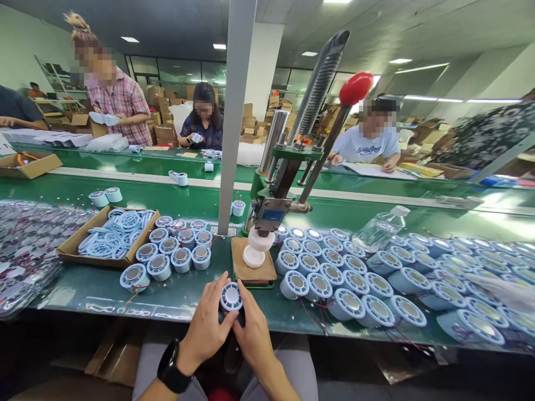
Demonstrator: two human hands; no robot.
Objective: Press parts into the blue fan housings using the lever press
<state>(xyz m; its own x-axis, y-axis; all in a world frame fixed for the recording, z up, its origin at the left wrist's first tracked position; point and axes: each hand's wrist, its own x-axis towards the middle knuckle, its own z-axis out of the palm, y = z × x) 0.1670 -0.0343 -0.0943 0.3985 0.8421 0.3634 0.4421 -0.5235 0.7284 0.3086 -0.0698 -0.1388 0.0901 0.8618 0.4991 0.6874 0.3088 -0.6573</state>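
Between my two hands is a light-blue round speaker-like housing (231, 296) with a silver disc in its slotted top face. My left hand (209, 317) wraps its left side, and my right hand (252, 317) closes on its right side. Both hands are just over the table's front edge. Directly beyond them stands a green hand press (273, 209) with a red-knobbed lever (356, 88). Its white upper pad (261, 238) hangs close above a white round seat (253, 257) on a brown base plate. The underside of the held housing is hidden.
Left of the press sit several similar housings (168, 245) and a cardboard box (106, 259) of light-blue rings. Many more housings (351, 303) fill the right side, around a plastic bottle (382, 228). A grey post (236, 117) rises behind. Co-workers (202, 120) work across the conveyor (188, 192).
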